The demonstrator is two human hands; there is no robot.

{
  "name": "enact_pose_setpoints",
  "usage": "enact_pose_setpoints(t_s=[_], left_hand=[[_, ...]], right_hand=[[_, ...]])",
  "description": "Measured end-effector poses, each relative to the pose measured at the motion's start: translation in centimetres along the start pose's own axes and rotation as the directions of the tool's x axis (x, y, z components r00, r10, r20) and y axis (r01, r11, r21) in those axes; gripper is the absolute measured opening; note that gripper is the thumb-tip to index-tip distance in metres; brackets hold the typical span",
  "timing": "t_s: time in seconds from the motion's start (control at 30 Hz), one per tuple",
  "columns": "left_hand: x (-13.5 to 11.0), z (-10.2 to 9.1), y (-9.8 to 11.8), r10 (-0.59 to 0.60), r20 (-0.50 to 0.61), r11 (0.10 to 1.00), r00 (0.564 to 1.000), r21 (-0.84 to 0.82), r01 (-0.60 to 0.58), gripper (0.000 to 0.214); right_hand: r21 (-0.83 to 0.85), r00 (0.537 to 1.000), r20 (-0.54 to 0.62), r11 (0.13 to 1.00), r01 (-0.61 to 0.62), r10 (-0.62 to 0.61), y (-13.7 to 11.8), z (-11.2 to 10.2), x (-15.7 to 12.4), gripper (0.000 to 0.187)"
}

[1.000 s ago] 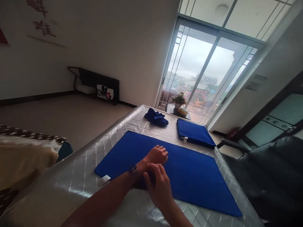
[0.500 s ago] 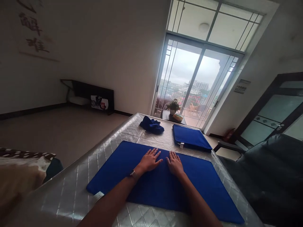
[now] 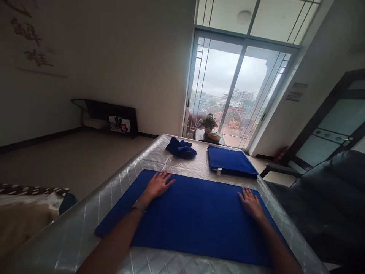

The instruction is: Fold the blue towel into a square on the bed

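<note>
If judged from the lie of the large blue cloth (image 3: 196, 219) on the silver-covered bench (image 3: 176, 262), can put the spreading at nearly complete: find it flat and squared out, with no large crease and no fold begun. Note left hand (image 3: 158, 185) toward its 10 o'clock, with fingertips at the far edge; right hand (image 3: 251, 203) toward its 2 o'clock, near the other far corner. Read grip of each as wide, palm down, pinching nothing. Cannot tell whether pressing or merely resting. Log folded blue cloth (image 3: 232, 161) beyond, at 1 o'clock, already in a neat flat stack; crumpled blue cloth (image 3: 182, 149) near 12 o'clock, bunched, not straightened. Judge as remaining, at most, light smoothing of the large piece.
</note>
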State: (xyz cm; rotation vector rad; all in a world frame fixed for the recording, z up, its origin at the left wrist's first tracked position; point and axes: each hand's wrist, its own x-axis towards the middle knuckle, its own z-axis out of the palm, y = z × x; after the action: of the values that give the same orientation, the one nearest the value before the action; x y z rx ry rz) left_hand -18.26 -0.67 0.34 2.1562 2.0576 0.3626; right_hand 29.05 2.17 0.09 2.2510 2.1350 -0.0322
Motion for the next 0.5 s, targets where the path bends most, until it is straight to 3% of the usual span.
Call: enact_pose_setpoints(t_s=[0.1, 0.2, 0.33, 0.5], left_hand=[[-0.4, -1.2, -3.8, -0.143, -0.005, 0.989, 0.990, 0.046, 0.143, 0.069], [-0.6, -1.5, -6.0, -0.253, -0.023, 0.962, 0.967, 0.101, 0.254, 0.069], [-0.4, -1.2, -6.5, -0.339, 0.012, 0.927, 0.941, 0.173, 0.332, 0.072], [-0.2, -2.4, -6.1, -0.329, 0.065, 0.916, 0.942, 0.264, 0.302, 0.066]], right_hand=[[0.016, 0.997, 0.002, 0.997, -0.077, 0.077, 2.8, 0.2, 0.3, 0.069], [0.053, 0.995, 0.006, 0.993, -0.103, 0.103, 3.4, 0.1, 0.3, 0.070], [0.090, 0.993, -0.001, 0.989, -0.117, 0.118, 3.0, -0.2, 0.2, 0.071], [0.104, 0.992, -0.022, 0.987, -0.124, 0.127, 2.9, 0.1, 0.0, 0.070]])
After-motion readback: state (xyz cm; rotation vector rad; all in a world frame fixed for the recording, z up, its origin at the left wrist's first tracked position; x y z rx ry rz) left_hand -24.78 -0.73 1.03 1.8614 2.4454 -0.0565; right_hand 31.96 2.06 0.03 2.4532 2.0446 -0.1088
